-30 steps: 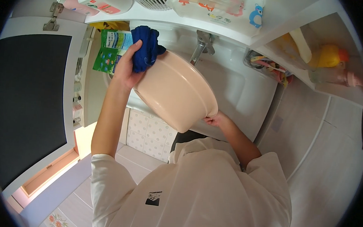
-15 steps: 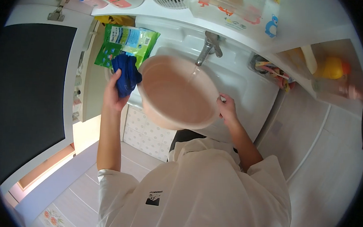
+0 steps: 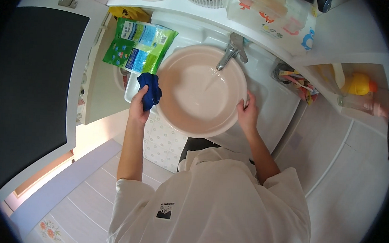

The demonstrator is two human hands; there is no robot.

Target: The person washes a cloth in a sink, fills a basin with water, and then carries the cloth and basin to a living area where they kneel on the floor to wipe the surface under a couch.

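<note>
White sink [image 3: 272,110] beneath peach basin [image 3: 171,87]; green packet [image 3: 141,44] at left.

Left hand [image 3: 140,106] curled in a grip, left forearm [image 3: 132,149] nearly upright in view; right hand [image 3: 248,116] in a pinch grip, right forearm [image 3: 263,152] slanting up and leftward.

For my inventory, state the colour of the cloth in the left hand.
The cloth is dark blue, best seen in the head view.

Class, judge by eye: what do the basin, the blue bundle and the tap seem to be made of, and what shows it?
Basin: probably plastic, smooth and semi-gloss; soft highlights on one even peach colour.
Blue bundle: likely cloth, matt; it folds and creases.
Tap: apparently metal, perhaps chromed; shiny grey surface.
</note>
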